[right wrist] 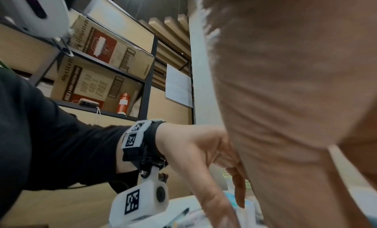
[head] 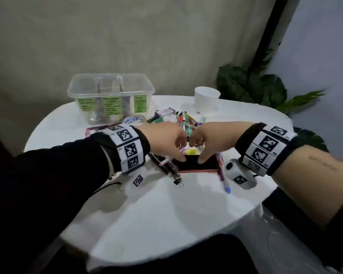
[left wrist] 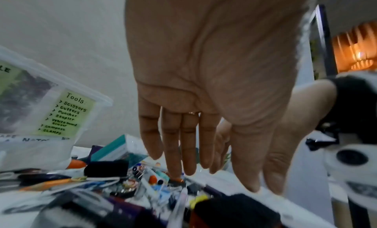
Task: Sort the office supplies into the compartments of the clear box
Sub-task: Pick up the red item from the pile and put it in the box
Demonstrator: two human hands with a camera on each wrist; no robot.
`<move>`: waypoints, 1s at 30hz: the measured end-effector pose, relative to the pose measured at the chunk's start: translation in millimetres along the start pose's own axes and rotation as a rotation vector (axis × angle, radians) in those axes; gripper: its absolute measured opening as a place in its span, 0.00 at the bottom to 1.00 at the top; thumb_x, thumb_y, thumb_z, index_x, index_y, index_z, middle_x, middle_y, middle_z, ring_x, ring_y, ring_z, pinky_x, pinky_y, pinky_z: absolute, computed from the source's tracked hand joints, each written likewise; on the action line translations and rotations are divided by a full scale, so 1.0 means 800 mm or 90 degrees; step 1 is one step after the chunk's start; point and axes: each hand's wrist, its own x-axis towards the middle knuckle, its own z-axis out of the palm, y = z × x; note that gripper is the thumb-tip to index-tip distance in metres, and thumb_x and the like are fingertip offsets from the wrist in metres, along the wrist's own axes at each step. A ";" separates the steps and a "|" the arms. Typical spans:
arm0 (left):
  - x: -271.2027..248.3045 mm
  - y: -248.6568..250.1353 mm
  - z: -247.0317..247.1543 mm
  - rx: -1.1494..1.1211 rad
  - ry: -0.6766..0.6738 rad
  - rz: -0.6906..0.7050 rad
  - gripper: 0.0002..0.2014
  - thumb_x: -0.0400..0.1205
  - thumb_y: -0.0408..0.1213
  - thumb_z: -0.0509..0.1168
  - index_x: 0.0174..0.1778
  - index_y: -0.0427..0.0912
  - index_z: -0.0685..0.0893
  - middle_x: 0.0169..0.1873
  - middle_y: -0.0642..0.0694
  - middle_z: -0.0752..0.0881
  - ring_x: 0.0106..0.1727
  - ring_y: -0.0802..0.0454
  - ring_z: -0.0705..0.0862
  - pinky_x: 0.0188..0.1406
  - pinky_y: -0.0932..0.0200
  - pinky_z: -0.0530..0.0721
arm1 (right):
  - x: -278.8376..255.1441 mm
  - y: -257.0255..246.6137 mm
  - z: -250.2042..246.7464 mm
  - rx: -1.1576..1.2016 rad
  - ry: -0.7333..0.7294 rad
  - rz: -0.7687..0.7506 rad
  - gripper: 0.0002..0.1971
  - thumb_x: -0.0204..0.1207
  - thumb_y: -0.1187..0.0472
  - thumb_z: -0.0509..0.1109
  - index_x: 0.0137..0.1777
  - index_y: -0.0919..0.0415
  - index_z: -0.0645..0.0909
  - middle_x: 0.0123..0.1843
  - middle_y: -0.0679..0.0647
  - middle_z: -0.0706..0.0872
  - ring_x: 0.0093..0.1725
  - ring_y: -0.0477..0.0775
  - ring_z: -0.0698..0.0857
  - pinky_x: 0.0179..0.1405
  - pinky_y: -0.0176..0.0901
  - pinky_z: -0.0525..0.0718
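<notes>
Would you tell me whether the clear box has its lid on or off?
Off: the clear box stands upright with an open top, dividers visible inside, no lid on it.

Both hands met over the supply pile w/ knuckles close together: left hand (head: pixel 164 139) and right hand (head: pixel 210 139) reached down, thumbs touching the far edge of a black pad w/ red rim (head: pixel 198 165). Fingers curled under; couldn't tell if they held anything. Clear box (head: pixel 110 95) stood far left on the white surface (head: pixel 166 214), three green labels on its near wall. White cup (head: pixel 206 97) far right of it. Blue-capped pen (head: pixel 225 180) lay just right of the pad, black binder clip (head: pixel 177 181) near its left corner. Plant (head: pixel 255 86) behind the surface, far right.
</notes>
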 end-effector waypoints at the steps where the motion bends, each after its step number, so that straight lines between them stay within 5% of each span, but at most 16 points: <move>1: -0.003 0.008 0.005 0.028 -0.024 -0.010 0.22 0.68 0.61 0.74 0.52 0.53 0.83 0.41 0.58 0.83 0.44 0.55 0.83 0.41 0.57 0.81 | -0.006 -0.003 0.004 -0.008 -0.025 0.019 0.30 0.63 0.47 0.83 0.66 0.49 0.81 0.59 0.46 0.84 0.57 0.51 0.83 0.61 0.50 0.83; 4: -0.005 0.028 0.022 0.103 -0.060 -0.027 0.29 0.62 0.66 0.75 0.52 0.49 0.85 0.40 0.54 0.86 0.41 0.52 0.84 0.38 0.57 0.84 | -0.015 -0.008 0.021 -0.051 -0.033 0.048 0.31 0.61 0.49 0.84 0.65 0.49 0.81 0.58 0.47 0.84 0.54 0.52 0.83 0.57 0.48 0.84; 11: -0.001 0.038 0.040 0.124 -0.012 -0.050 0.24 0.65 0.61 0.75 0.49 0.48 0.86 0.37 0.50 0.87 0.38 0.50 0.85 0.36 0.55 0.87 | -0.006 0.002 0.045 -0.036 -0.010 0.047 0.27 0.59 0.51 0.84 0.58 0.47 0.81 0.52 0.47 0.86 0.49 0.52 0.83 0.48 0.45 0.84; 18: 0.020 -0.014 -0.003 -0.180 0.040 -0.064 0.18 0.62 0.52 0.77 0.45 0.54 0.83 0.35 0.52 0.87 0.34 0.57 0.85 0.29 0.60 0.80 | 0.024 0.039 0.005 0.189 0.008 0.023 0.20 0.54 0.51 0.83 0.46 0.46 0.81 0.43 0.45 0.86 0.45 0.53 0.85 0.47 0.51 0.84; 21: 0.029 -0.046 -0.035 -0.422 0.116 -0.048 0.21 0.63 0.49 0.80 0.49 0.50 0.85 0.41 0.47 0.90 0.38 0.55 0.85 0.41 0.55 0.84 | 0.038 0.047 -0.022 0.413 0.053 -0.044 0.20 0.57 0.57 0.83 0.50 0.53 0.85 0.46 0.55 0.88 0.47 0.61 0.86 0.52 0.55 0.83; 24: 0.034 -0.072 -0.066 -0.618 0.193 -0.053 0.22 0.68 0.47 0.81 0.54 0.43 0.84 0.44 0.45 0.89 0.44 0.50 0.88 0.43 0.55 0.84 | 0.053 0.033 -0.045 0.670 0.097 -0.088 0.21 0.64 0.66 0.75 0.59 0.63 0.82 0.45 0.57 0.85 0.47 0.58 0.85 0.44 0.46 0.84; 27: 0.037 -0.095 -0.088 -0.640 0.291 -0.090 0.25 0.71 0.54 0.78 0.55 0.41 0.83 0.49 0.43 0.90 0.52 0.48 0.90 0.47 0.52 0.86 | 0.076 0.002 -0.063 0.790 0.094 -0.152 0.26 0.69 0.67 0.72 0.70 0.59 0.78 0.55 0.62 0.88 0.55 0.63 0.88 0.53 0.55 0.88; 30: 0.037 -0.118 -0.107 -0.613 0.405 -0.117 0.32 0.62 0.64 0.75 0.51 0.42 0.82 0.44 0.45 0.89 0.43 0.50 0.88 0.40 0.53 0.85 | 0.104 -0.034 -0.084 0.768 0.165 -0.184 0.21 0.78 0.66 0.72 0.70 0.59 0.76 0.57 0.62 0.88 0.54 0.64 0.90 0.57 0.61 0.88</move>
